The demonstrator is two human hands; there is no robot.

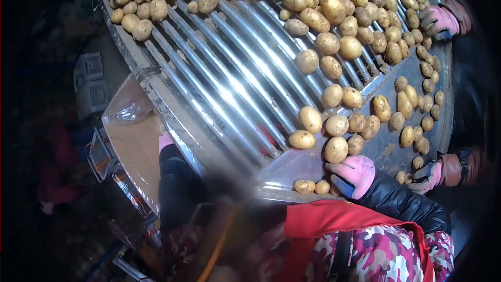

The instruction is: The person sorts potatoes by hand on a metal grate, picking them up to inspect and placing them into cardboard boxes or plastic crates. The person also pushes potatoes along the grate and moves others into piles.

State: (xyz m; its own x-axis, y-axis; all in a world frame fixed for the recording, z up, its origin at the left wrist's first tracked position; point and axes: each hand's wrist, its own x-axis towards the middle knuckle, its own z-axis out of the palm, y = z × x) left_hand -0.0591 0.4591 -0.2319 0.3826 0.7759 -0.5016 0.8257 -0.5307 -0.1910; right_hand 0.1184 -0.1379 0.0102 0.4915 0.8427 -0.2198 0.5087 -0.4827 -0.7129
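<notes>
My right hand (356, 176), in a pink glove with a dark grip side, is at the lower end of the metal sorting table. Its fingers reach left, loosely bent, against a round potato (335, 150). Two smaller potatoes (304, 186) lie left of its fingertips, by the table's edge. Only a bit of pink glove shows of my left hand (165, 141). It is down at the table's left side, beside a plastic-lined cardboard box (136, 149); its fingers are hidden.
Shiny metal rollers (229, 78) slope down toward me, with a heap of potatoes (334, 10) at the far end. Loose potatoes (404, 104) lie on the flat metal plate. At the right edge, another person's gloved hands (439, 22) reach in. Labelled packages (93, 81) stand at left.
</notes>
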